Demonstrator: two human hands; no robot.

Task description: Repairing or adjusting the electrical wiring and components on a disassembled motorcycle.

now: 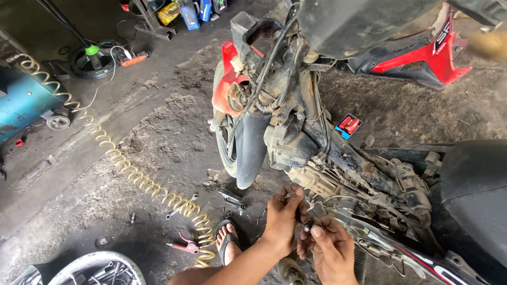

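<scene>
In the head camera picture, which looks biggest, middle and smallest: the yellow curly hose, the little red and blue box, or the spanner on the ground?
Largest to smallest as they look:
1. Yellow curly hose
2. Red and blue box
3. Spanner, though it lies nearer the camera, so ranks 2 and 3 are unsure.

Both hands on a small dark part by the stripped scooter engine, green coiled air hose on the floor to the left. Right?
Not quite: the coiled air hose is yellow, not green, as the head view shows. The rest holds: the left hand and right hand meet on a small dark part beside the stripped scooter engine, hose on the floor to the left.
</scene>
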